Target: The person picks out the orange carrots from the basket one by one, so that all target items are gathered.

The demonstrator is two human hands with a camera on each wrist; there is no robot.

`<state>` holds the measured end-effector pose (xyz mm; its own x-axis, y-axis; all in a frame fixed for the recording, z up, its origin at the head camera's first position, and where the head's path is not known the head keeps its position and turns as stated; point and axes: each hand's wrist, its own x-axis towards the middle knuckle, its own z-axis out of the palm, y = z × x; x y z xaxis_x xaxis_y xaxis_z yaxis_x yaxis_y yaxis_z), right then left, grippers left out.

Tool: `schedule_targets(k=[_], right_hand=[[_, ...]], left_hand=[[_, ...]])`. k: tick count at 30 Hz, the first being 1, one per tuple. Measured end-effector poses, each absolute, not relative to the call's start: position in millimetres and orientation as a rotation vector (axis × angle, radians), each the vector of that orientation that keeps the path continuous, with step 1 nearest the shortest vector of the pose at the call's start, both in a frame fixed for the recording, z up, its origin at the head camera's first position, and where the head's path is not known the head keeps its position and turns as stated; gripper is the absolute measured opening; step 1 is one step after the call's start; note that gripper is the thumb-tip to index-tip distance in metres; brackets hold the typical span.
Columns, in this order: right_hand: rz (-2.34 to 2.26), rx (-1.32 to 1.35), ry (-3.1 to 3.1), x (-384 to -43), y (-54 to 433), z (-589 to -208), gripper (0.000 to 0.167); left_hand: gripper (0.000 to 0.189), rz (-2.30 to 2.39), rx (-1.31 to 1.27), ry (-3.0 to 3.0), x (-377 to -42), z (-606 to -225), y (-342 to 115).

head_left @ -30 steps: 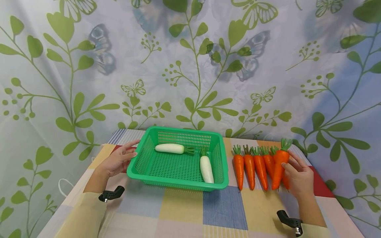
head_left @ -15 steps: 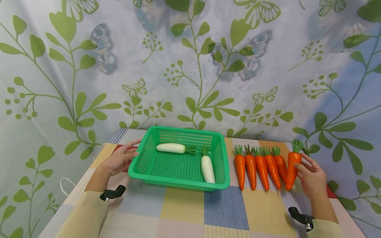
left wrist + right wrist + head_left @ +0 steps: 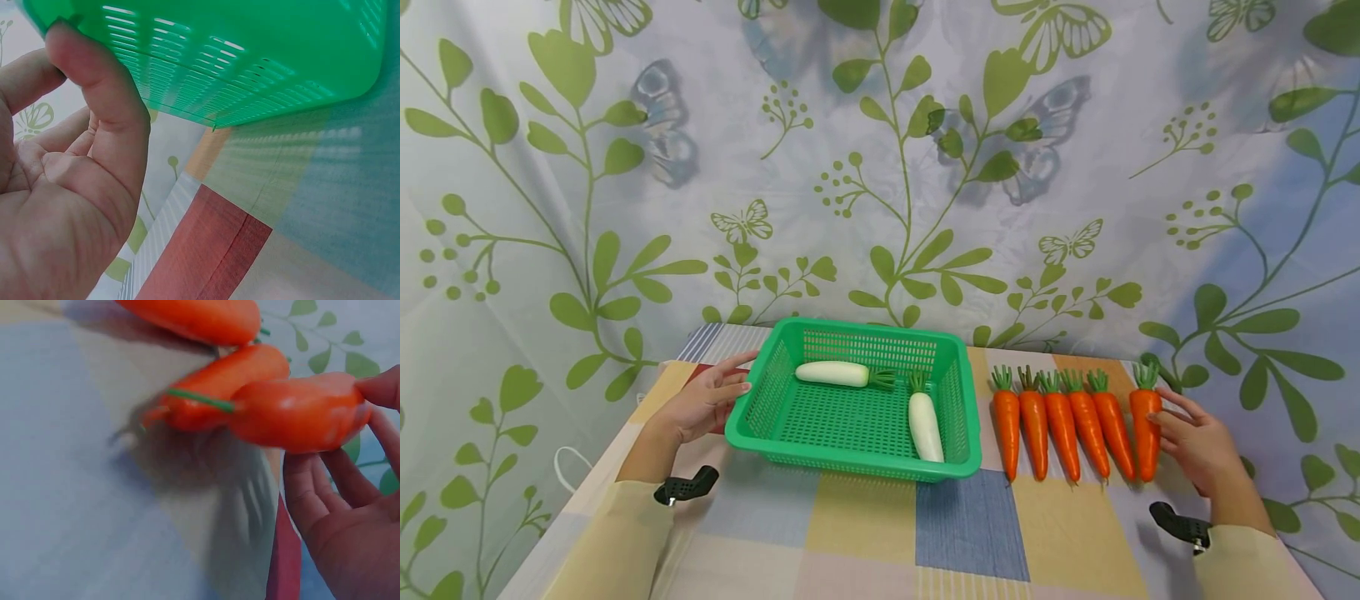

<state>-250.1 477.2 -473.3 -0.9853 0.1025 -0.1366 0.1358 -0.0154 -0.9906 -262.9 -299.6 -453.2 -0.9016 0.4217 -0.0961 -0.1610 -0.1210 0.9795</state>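
Note:
My right hand [image 3: 1202, 446] pinches an orange carrot [image 3: 1145, 433] by its upper part, at the right end of a row of carrots [image 3: 1062, 425]. In the right wrist view, thumb and fingers hold this carrot [image 3: 294, 415], with others beside it. My left hand [image 3: 703, 400] touches the left side of a green plastic basket [image 3: 850, 462] at its rim. From the left wrist, that hand [image 3: 81, 169] has a fingertip against the basket wall [image 3: 187, 56] and loosely bent fingers. Inside the basket, one white radish [image 3: 831, 373] lies sideways and another white radish [image 3: 925, 429] points lengthwise.
A patchwork checked tablecloth [image 3: 865, 517] covers the table. Behind it hangs a curtain [image 3: 880, 167] with leaves and butterflies. A white cable [image 3: 567, 462] loops off the table's left edge.
My right hand has moved right with the carrot, from above its neighbours down to the end of the row, beside the last one. My left hand and the basket have stayed put.

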Motion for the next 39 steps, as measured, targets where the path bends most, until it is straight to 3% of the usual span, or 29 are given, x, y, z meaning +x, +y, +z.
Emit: schedule_targets(k=[5, 16, 39], right_hand=[[-1.964, 0.389, 2.312, -257.2, 485.2, -474.5, 0.075], [-1.793, 0.435, 2.475, -266.5, 490.5, -474.6, 0.067], [-1.458, 0.318, 2.562, -278.5, 496.6, -479.9, 0.082]], left_hand=[[0.07, 2.076, 0.294, 1.778, -263.8, -453.5, -300.0], [0.07, 2.078, 0.287, 1.782, -262.7, -452.5, -298.4], [0.071, 2.082, 0.29, 1.773, -262.2, -452.7, -298.0]])
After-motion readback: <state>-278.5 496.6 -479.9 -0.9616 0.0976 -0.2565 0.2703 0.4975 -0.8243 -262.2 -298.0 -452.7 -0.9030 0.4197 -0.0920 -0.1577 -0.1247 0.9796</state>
